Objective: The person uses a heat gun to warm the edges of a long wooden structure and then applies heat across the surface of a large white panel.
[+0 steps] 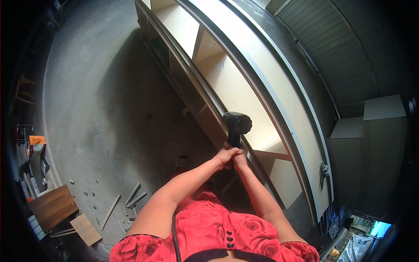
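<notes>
Both of my hands are wrapped round the handle of a black hair dryer, held out in front of me. My left hand closes on the handle from the left, and my right hand lies against it on the other side. The dryer's head overlaps the near long edge of a pale open cabinet with dark edge strips. Fingers overlap at the grip, so the lower handle is hidden. A black cord hangs down over my red flowered top.
Wood offcuts lie scattered on the concrete floor at lower left. A brown board and a lighter board lie beside them. Large panels stand at right, before a ribbed wall.
</notes>
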